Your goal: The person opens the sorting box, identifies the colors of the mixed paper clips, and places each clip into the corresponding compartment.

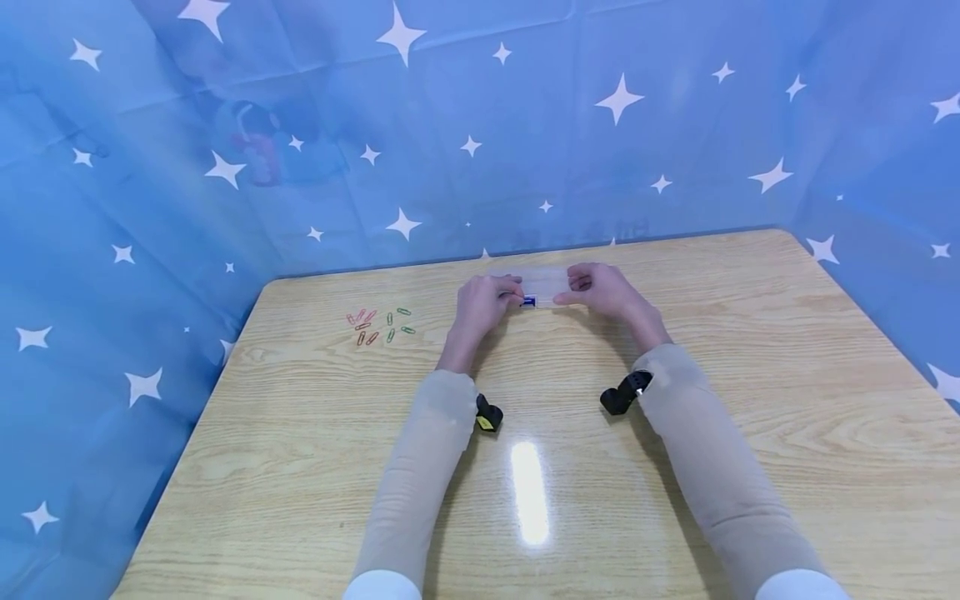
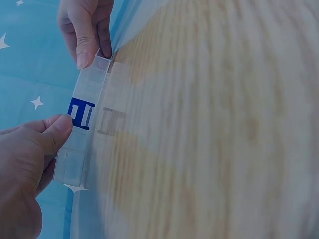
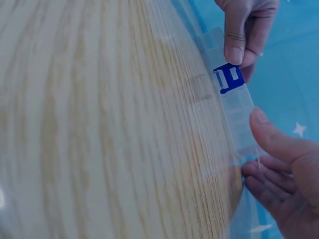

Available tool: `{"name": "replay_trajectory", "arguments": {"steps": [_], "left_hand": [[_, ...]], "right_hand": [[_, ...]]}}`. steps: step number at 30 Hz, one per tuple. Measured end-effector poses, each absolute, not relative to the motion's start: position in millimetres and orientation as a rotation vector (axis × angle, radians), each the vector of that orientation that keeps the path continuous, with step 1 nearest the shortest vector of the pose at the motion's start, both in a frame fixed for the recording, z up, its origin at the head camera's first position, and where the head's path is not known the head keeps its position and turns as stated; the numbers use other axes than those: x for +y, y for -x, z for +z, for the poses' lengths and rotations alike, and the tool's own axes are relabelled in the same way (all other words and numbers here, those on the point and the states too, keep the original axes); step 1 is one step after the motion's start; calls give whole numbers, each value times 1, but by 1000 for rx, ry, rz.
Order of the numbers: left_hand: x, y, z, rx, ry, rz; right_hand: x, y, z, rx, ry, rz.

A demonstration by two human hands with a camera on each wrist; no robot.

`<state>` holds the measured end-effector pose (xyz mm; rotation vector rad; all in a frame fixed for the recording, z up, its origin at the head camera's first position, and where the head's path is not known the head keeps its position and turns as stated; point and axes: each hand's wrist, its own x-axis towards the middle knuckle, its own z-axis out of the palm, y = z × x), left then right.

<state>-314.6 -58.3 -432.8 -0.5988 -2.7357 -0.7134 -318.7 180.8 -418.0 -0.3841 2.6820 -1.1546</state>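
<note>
A small clear plastic box (image 1: 545, 286) with a blue clasp (image 1: 528, 302) lies at the far middle of the wooden table (image 1: 525, 467). My left hand (image 1: 513, 292) pinches its left end, the thumb pressed beside the clasp (image 2: 80, 113) in the left wrist view. My right hand (image 1: 574, 293) grips the right end with thumb and fingers. The right wrist view shows the box (image 3: 238, 112) lying along the table's far edge, the right hand's thumb (image 3: 271, 134) on top of it, and the left hand's fingers (image 3: 235, 47) just above the clasp (image 3: 228, 78). The box's inside cannot be made out.
Several coloured paper clips (image 1: 379, 325) lie scattered on the table to the left of my hands. A blue cloth with white stars (image 1: 480, 125) hangs close behind and around the table. Black wrist cameras (image 1: 488, 414) sit on both forearms.
</note>
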Motion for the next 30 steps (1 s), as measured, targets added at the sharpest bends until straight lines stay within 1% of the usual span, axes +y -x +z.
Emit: {"name": "replay_trajectory", "arguments": {"steps": [13, 22, 30], "left_hand": [[-57, 307, -430, -2745, 675, -615], [-59, 309, -432, -2717, 740, -869], [-55, 311, -427, -2733, 775, -894]], "right_hand": [[183, 320, -424, 2685, 404, -1178], [180, 319, -424, 2681, 405, -1163], [180, 318, -420, 2671, 391, -1177]]}}
